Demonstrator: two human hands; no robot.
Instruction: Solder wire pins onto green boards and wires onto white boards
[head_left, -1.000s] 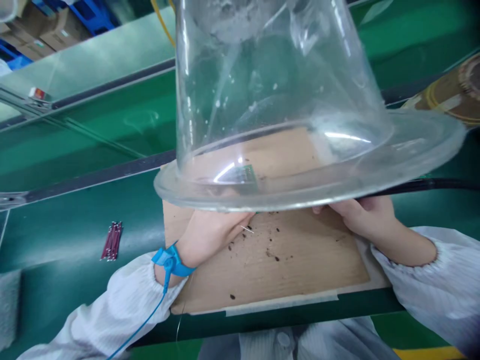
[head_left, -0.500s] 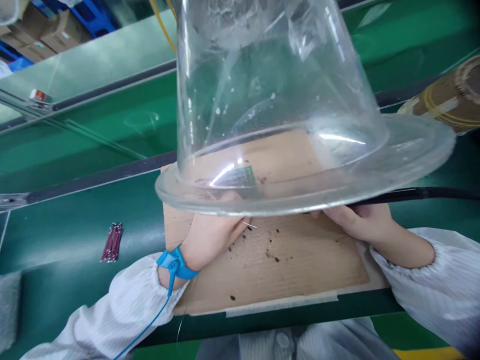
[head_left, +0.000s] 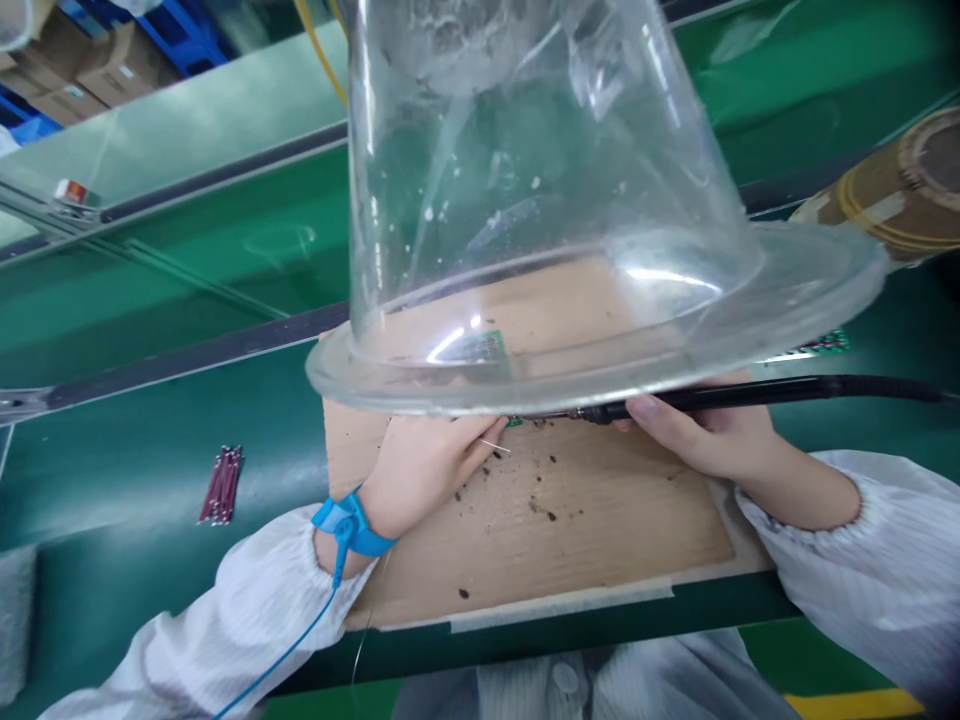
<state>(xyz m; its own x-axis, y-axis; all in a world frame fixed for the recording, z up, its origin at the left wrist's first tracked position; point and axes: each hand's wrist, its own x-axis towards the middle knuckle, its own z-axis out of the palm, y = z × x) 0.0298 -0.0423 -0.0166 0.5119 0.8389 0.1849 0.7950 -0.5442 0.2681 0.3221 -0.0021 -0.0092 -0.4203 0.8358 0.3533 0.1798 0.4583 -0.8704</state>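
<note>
My right hand (head_left: 724,435) grips a soldering iron (head_left: 795,391) by its black handle, with the metal tip pointing left towards my left hand. My left hand (head_left: 431,455) is closed at the fingertips, and a thin solder wire (head_left: 495,446) sticks out of it; a strand also trails below the wrist. By those fingertips lies a green circuit board (head_left: 491,350), seen partly through the clear hood; a small green piece shows just under the hood's rim. The rim hides some of my left fingers, and whether the tip touches the board is unclear.
A clear plastic fume hood (head_left: 547,200) hangs over the work. Beneath is a brown board (head_left: 600,520) with dark specks. Dark red wires (head_left: 221,485) lie left, more green boards (head_left: 825,343) right, and a brown roll (head_left: 892,190) behind. A blue wrist strap (head_left: 356,525) trails a cord.
The soldering iron now shows below the hood's rim, its tip beside my left fingertips. The hood sits slightly higher and further left in view. My left hand stays nearly still.
</note>
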